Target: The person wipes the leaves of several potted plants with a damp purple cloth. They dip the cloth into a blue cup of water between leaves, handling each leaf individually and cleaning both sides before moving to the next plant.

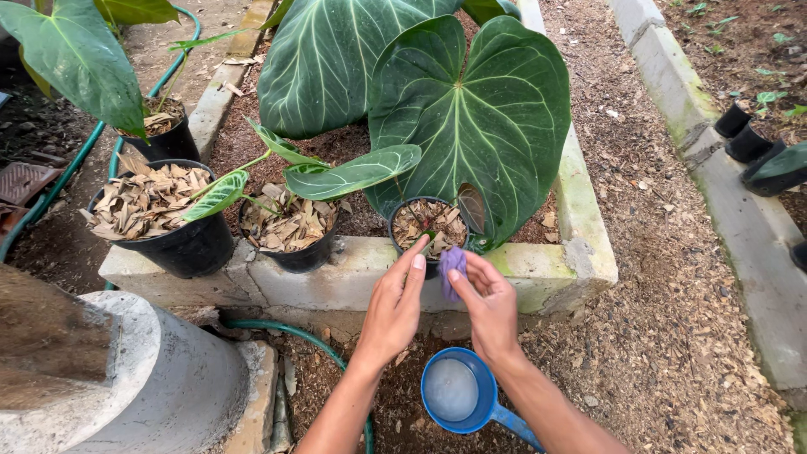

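both forearms are reaching forward over the gravel ground (pixel 672 336). the left hand (pixel 393 307) is hovering with fingers straight and its grip open, fingertips just at the rim of a small black pot (pixel 402 244) of dry leaves. the right hand (pixel 489 307) is pinching a purple cloth (pixel 452 265) in a closed grip, just beside that pot. a blue water scoop (pixel 458 391) is lying below the hands. the pot is sitting on a concrete ledge (pixel 353 273) in a garden, under a big veined leaf (pixel 479 109).

Partly hid the small pot (pixel 430 225) behind the hands; cropped the scoop's handle (pixel 519 427) at bottom edge.
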